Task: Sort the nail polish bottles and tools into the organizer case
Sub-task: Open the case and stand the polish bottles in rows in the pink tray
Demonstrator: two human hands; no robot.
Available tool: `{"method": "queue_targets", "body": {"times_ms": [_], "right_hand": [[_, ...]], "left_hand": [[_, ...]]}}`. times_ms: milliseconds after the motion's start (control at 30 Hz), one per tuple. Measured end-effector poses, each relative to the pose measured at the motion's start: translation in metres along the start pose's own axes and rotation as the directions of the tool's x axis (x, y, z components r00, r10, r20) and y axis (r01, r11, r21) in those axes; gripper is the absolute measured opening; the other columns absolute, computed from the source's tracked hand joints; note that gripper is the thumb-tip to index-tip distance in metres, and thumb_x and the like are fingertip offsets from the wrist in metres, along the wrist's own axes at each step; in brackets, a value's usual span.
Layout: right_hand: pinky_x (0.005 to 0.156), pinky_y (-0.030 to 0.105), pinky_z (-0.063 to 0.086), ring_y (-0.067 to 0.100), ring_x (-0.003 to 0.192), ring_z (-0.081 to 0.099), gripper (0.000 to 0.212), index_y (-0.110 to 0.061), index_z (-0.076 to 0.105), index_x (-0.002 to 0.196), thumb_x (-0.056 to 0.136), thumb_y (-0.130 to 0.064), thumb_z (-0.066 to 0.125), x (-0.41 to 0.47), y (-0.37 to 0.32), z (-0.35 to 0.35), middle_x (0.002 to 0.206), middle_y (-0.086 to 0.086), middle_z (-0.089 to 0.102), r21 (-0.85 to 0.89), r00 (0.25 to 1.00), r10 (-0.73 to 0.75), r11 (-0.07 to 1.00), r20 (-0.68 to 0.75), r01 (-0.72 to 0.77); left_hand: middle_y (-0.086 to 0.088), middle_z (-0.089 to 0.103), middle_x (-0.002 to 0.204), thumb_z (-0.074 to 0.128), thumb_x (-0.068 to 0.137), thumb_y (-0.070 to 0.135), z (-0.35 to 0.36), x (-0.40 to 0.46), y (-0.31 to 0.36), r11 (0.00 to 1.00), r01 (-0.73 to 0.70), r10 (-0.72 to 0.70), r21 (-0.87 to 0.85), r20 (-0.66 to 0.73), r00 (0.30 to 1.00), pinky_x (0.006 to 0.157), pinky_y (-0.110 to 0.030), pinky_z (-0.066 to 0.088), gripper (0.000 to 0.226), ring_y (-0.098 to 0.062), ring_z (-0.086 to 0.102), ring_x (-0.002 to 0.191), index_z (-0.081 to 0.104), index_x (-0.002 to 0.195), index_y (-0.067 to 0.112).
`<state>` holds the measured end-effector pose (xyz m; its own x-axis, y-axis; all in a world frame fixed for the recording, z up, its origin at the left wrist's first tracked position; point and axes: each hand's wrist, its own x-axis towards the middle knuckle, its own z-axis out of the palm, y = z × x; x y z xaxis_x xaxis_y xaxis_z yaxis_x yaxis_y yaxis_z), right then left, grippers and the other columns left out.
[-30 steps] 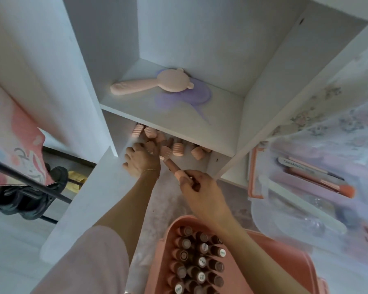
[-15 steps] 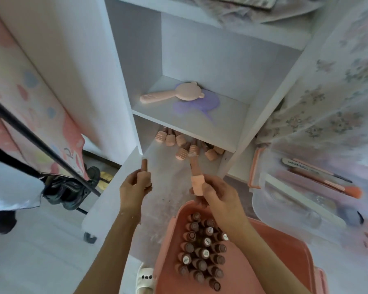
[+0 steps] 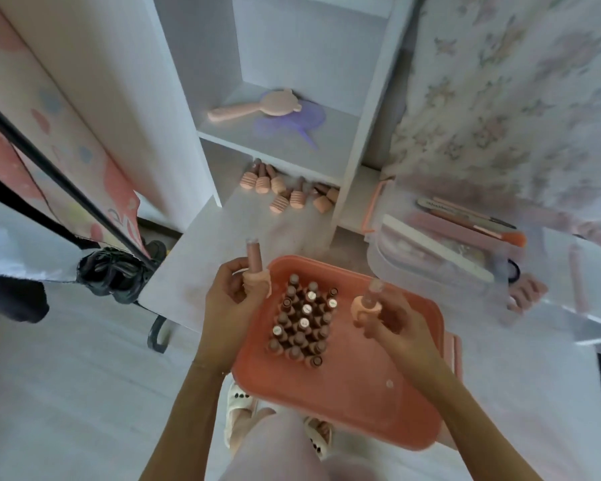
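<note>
A tall white shelf unit (image 3: 292, 64) fills the middle of the room, with a flowered curtain (image 3: 500, 98) hanging to its right and a pink patterned cloth (image 3: 66, 140) on a black rail to its left. The floor (image 3: 49, 394) is pale. A white bench (image 3: 195, 258) runs out from the foot of the shelves. Partly on it sits one coral organizer case (image 3: 379, 404), open, with about twenty small dark bottles (image 3: 304, 322) standing upright in a tight block at its left end; the exact count blurs. To the right stands one clear plastic box (image 3: 441, 269) with orange clasps, holding a white nail file, a few pencil-like tools and a brush with an orange tip; the print on them is too blurred to read. On the middle shelf lie one pink bear-eared hairbrush (image 3: 257, 107) and one purple comb (image 3: 292, 125) partly under it. On the lowest level lie about seven peach-capped bottles (image 3: 285, 190) on their sides. The left hand (image 3: 235, 295) grips one peach-capped bottle (image 3: 254, 263) at the case's left edge, cap down. The right hand (image 3: 392, 322) pinches a second one (image 3: 370, 302) above the case, just right of the standing block. Two white slippers (image 3: 238, 407) show below.
</note>
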<state>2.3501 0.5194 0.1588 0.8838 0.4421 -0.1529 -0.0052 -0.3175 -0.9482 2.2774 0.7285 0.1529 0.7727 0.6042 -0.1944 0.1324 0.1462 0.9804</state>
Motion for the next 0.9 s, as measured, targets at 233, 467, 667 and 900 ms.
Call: {"method": "queue_targets", "body": {"times_ms": [233,467,667,900], "right_hand": [[0.081,0.018,0.038,0.019,0.092,0.056,0.029,-0.016,0.062,0.115,0.086,-0.016,0.06,0.014,0.062,0.014,0.099,-0.001,0.047,-0.394,0.981,0.157,0.9,-0.11,-0.188],[0.094,0.021,0.033,0.026,0.115,0.052,0.028,-0.006,0.06,0.115,0.087,-0.007,0.054,0.033,0.095,0.035,0.129,0.01,0.051,-0.31,0.942,0.202,0.907,-0.268,-0.283],[0.095,0.024,0.035,0.026,0.115,0.051,0.028,-0.006,0.059,0.114,0.087,-0.007,0.054,0.04,0.101,0.038,0.13,0.01,0.049,-0.255,0.941,0.21,0.926,-0.265,-0.278],[0.083,0.027,0.042,0.023,0.097,0.059,0.02,-0.011,0.052,0.104,0.085,-0.008,0.058,0.038,0.099,0.043,0.105,0.008,0.063,-0.117,0.931,0.22,0.958,-0.291,-0.263]], "left_hand": [[0.013,0.067,0.091,0.07,0.079,0.015,0.017,-0.008,-0.017,0.977,-0.122,0.137,0.174,-0.078,0.988,0.071,-0.007,0.047,0.031,0.006,0.063,0.085,0.053,0.093,0.037],[0.013,0.065,0.093,0.07,0.078,0.013,0.017,-0.004,-0.027,0.966,-0.158,0.189,0.204,-0.142,0.972,0.074,-0.009,0.049,0.034,0.005,0.063,0.087,0.052,0.094,0.038],[0.015,0.066,0.092,0.071,0.078,0.015,0.018,-0.004,-0.031,0.962,-0.167,0.199,0.216,-0.139,0.97,0.073,-0.008,0.048,0.034,0.004,0.063,0.088,0.052,0.094,0.039],[0.016,0.066,0.09,0.071,0.077,0.015,0.017,-0.005,-0.031,0.951,-0.196,0.229,0.241,-0.119,0.966,0.073,-0.007,0.047,0.035,0.006,0.063,0.087,0.052,0.093,0.041]]}}
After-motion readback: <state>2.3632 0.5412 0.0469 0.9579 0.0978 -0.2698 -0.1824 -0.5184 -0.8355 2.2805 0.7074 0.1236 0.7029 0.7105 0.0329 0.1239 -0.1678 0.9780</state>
